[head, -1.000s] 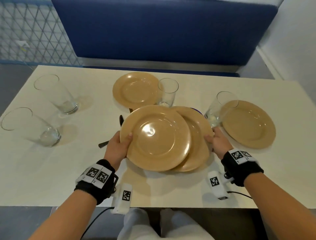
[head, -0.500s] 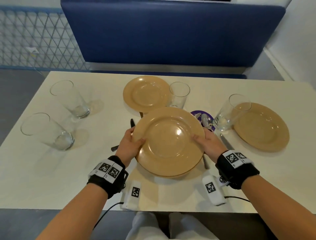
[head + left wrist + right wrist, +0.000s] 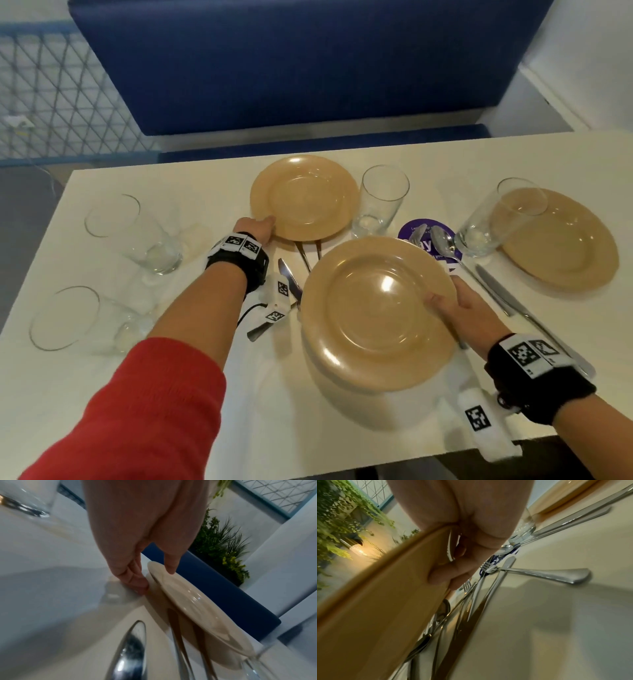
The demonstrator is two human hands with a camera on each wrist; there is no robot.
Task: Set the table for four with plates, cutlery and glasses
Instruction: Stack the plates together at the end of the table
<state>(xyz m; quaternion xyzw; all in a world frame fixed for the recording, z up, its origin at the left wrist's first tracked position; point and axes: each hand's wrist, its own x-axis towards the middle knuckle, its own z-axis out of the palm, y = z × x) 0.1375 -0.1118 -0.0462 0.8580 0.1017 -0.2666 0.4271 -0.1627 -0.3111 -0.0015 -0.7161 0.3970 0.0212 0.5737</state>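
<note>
My left hand [image 3: 261, 227] reaches out to the far tan plate [image 3: 303, 197]. In the left wrist view its thumb lies on the plate's [image 3: 197, 601] rim and its curled fingers [image 3: 135, 580] sit at the edge below. That plate rests partly on two cutlery handles [image 3: 308, 255]. My right hand [image 3: 445, 305] alone grips the near stack of tan plates [image 3: 373, 315], thumb on top and fingers [image 3: 447, 577] under it, held tilted above loose cutlery [image 3: 488, 588]. A third plate place [image 3: 561, 240] lies at the right.
Two glasses [image 3: 144, 236] [image 3: 85, 322] stand at the left, one [image 3: 382, 202] between the plates, one [image 3: 493, 219] by the right plate. A knife [image 3: 289, 277], a spoon [image 3: 445, 245], another knife [image 3: 495, 289] and a purple coaster [image 3: 428, 236] lie around. A blue bench [image 3: 308, 61] is behind the white table [image 3: 102, 394].
My left hand let go of the stacked plates and reached forward to the far plate's rim. My right hand now holds the stack alone, shifted a little to the right.
</note>
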